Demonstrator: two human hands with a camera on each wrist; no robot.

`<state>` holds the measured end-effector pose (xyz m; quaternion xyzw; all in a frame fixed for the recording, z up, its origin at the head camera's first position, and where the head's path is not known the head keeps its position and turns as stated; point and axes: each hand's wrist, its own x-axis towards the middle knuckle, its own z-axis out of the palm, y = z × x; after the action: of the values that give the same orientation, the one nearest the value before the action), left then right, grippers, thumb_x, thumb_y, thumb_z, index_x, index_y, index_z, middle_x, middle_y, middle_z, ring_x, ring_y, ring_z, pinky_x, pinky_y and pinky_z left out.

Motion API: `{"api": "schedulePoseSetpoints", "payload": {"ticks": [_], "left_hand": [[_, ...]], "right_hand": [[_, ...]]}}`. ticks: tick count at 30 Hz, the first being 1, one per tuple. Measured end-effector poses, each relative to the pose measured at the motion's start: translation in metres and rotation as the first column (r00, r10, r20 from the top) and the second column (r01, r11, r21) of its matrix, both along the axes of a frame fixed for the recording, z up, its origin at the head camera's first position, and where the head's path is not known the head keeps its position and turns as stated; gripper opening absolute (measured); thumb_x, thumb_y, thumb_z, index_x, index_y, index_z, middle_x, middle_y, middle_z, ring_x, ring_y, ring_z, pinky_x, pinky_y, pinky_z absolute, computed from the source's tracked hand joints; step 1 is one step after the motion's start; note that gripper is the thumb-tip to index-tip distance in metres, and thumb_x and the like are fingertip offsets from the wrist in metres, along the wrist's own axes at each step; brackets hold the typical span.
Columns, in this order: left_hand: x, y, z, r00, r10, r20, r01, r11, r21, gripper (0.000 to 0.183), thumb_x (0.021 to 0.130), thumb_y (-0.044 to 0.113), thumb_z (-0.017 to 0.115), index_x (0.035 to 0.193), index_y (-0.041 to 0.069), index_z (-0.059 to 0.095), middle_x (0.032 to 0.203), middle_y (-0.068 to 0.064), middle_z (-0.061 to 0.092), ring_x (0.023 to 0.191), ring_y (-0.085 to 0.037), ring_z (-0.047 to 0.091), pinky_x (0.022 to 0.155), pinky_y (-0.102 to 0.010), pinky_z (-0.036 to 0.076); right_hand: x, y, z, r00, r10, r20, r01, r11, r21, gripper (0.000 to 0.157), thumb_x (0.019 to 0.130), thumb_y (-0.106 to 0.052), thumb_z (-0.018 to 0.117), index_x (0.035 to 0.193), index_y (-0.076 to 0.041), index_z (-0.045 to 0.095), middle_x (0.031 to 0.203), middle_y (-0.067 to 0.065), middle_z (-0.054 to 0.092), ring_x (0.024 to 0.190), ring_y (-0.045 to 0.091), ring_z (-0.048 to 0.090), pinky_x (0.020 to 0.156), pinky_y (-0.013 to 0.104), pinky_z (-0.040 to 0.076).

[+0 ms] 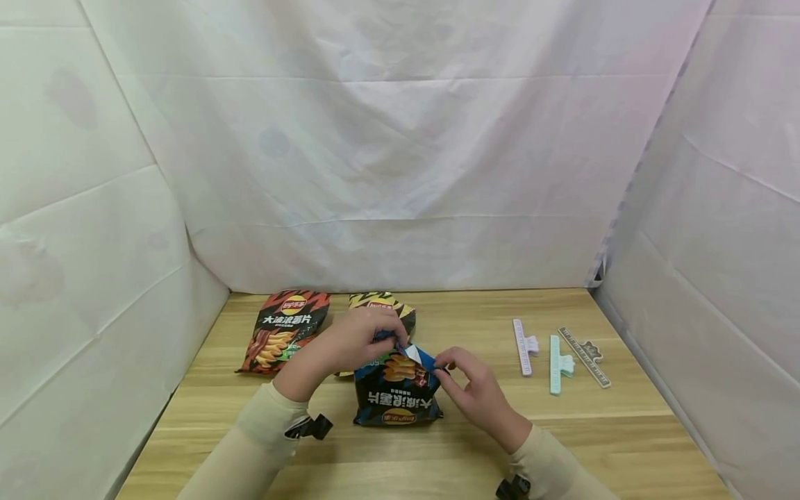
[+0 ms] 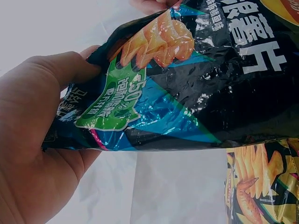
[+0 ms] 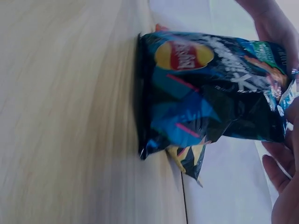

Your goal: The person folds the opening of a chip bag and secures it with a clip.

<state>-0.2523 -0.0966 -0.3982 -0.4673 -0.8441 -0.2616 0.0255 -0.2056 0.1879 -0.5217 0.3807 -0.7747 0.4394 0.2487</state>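
Note:
A black and blue chip bag [image 1: 400,396] stands upside down on the table, its printed logo at the bottom. At its upper end a strip of silver and blue film [image 1: 417,354] shows between the hands. My left hand [image 1: 359,338] grips the upper left of the bag; in the left wrist view the thumb lies on the printed face, the fingers mostly hidden behind. My right hand [image 1: 475,389] pinches the upper right corner between thumb and forefinger. The right wrist view shows the bag [image 3: 187,93] sideways, with the right hand [image 3: 285,163] at its end.
A red and black chip bag [image 1: 284,323] lies at the back left. Behind the held bag is a yellow and black one [image 1: 406,316], partly covered. On the right lie a purple clip [image 1: 522,347], a mint clip [image 1: 555,364] and a grey clip [image 1: 584,357]. White cloth walls [image 1: 400,173] surround the table.

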Motion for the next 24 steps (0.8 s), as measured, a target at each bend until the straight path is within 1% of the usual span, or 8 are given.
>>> {"api": "schedulePoseSetpoints", "payload": {"ticks": [3,6,8,11,14,18,21,24], "left_hand": [[0.0010,-0.0004,0.0000,1.000,0.003,0.007,-0.003,1.000,-0.005,0.017,0.108,0.012,0.071,0.108,0.027,0.079,0.110,0.011,0.071,0.092,-0.008,0.060,0.083,-0.036,0.054],[0.0033,-0.0003,0.0006,1.000,0.014,0.010,-0.014,1.000,-0.018,0.009,0.107,0.019,0.075,0.109,0.026,0.078,0.110,0.014,0.070,0.092,-0.008,0.060,0.083,-0.037,0.054],[0.0035,0.0002,0.0000,1.000,0.021,0.001,-0.021,0.999,-0.024,0.002,0.107,0.026,0.077,0.109,0.026,0.078,0.108,0.016,0.068,0.092,-0.006,0.060,0.083,-0.036,0.054],[0.0023,0.0015,-0.0016,0.999,0.034,-0.035,-0.035,0.999,-0.029,0.006,0.108,0.033,0.078,0.106,0.027,0.078,0.104,0.018,0.068,0.089,-0.003,0.060,0.081,-0.034,0.055],[0.0016,0.0027,-0.0022,0.997,0.060,-0.058,-0.062,0.997,-0.040,0.005,0.106,0.031,0.079,0.107,0.027,0.077,0.102,0.016,0.070,0.089,-0.003,0.062,0.080,-0.033,0.056],[0.0033,0.0036,-0.0010,0.992,0.105,-0.075,-0.111,0.991,-0.079,0.014,0.105,0.029,0.081,0.118,0.023,0.080,0.110,0.011,0.076,0.096,-0.007,0.069,0.084,-0.035,0.060],[0.0049,0.0054,0.0014,0.982,0.126,-0.138,-0.145,0.980,-0.139,0.019,0.104,0.029,0.082,0.122,0.022,0.082,0.112,0.008,0.078,0.098,-0.010,0.072,0.084,-0.036,0.061],[0.0072,0.0089,0.0045,0.969,0.136,-0.209,-0.178,0.963,-0.201,0.015,0.104,0.030,0.082,0.118,0.022,0.083,0.110,0.008,0.077,0.095,-0.011,0.072,0.081,-0.036,0.061]], "right_hand": [[0.0010,0.0001,0.0020,0.993,-0.052,0.108,0.054,0.998,-0.021,0.029,0.099,0.008,0.078,0.111,-0.017,0.071,0.108,-0.005,0.074,0.094,0.012,0.068,0.080,0.039,0.060],[0.0022,0.0002,0.0033,0.984,-0.073,0.164,0.079,0.997,-0.026,0.031,0.098,0.008,0.079,0.113,-0.017,0.070,0.107,0.000,0.075,0.092,0.013,0.068,0.079,0.040,0.061],[0.0028,0.0002,0.0036,0.980,-0.076,0.182,0.082,0.996,-0.028,0.030,0.099,0.007,0.079,0.114,-0.017,0.070,0.107,0.002,0.075,0.092,0.014,0.068,0.079,0.041,0.061],[0.0031,0.0002,0.0039,0.976,-0.080,0.205,0.086,0.996,-0.024,0.027,0.101,0.003,0.079,0.116,-0.018,0.071,0.111,0.000,0.075,0.093,0.014,0.069,0.080,0.038,0.062],[0.0030,0.0004,0.0041,0.968,-0.083,0.239,0.091,0.996,-0.022,0.025,0.103,-0.001,0.078,0.119,-0.019,0.073,0.113,-0.005,0.076,0.094,0.012,0.070,0.081,0.033,0.061],[0.0021,0.0012,0.0039,0.961,-0.087,0.262,0.094,0.995,-0.014,0.024,0.104,-0.002,0.077,0.120,-0.021,0.074,0.110,-0.009,0.076,0.092,0.011,0.070,0.079,0.031,0.061],[0.0014,0.0015,0.0047,0.959,-0.085,0.269,0.092,0.996,-0.011,0.024,0.105,-0.003,0.075,0.120,-0.022,0.075,0.105,-0.009,0.076,0.091,0.011,0.071,0.078,0.032,0.062],[0.0012,0.0017,0.0063,0.961,-0.080,0.264,0.086,0.996,-0.010,0.023,0.105,-0.003,0.075,0.120,-0.021,0.076,0.103,-0.009,0.076,0.090,0.011,0.072,0.078,0.032,0.062]]}}
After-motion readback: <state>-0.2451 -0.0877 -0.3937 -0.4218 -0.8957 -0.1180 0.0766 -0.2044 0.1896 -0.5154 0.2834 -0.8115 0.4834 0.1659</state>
